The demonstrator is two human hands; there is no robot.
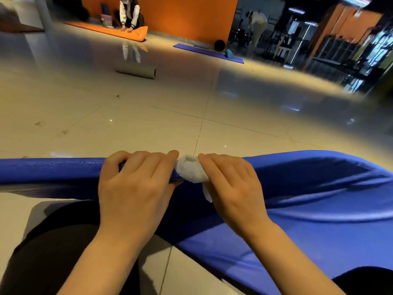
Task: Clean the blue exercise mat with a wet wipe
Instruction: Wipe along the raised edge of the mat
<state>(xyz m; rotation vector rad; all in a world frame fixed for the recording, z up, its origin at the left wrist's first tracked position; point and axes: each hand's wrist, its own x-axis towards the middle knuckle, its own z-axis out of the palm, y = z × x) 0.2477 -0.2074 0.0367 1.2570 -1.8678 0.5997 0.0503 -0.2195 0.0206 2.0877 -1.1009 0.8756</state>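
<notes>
The mat (pixel 319 220) lies on the floor (pixel 148 116) right in front of the person, over the lap area. Its far long edge is lifted and runs left to right across the view, from the left border to a rounded corner at the upper right. The long axis follows that edge; the broad face slopes down toward the lower right, with soft creases near the corner.

The left hand (pixel 136 184) grips the raised edge from above, fingers (pixel 148 160) curled over the far side and thumb underneath. The right hand (pixel 231 186) sits just beside it, to the right, and holds a bunched white wipe (pixel 191 170) against the same edge. Its fingers curl over the wipe, and a small tail of the wipe hangs below the hand. The wipe touches the mat between the two hands, and the left index fingertip nearly meets it.

Dark trousers (pixel 63 241) show under the left forearm, and a dark patch at the lower right corner.

Beyond the edge the tiled floor is open and shiny. A grey rolled mat (pixel 136 71) lies well away, past the middle of the floor. Farther off, a person (pixel 129 13) kneels on an orange mat (pixel 119 31) by an orange wall, and a purple mat (pixel 208 53) lies flat to its right. Another person (pixel 257 24) bends over near equipment racks at the upper right.
</notes>
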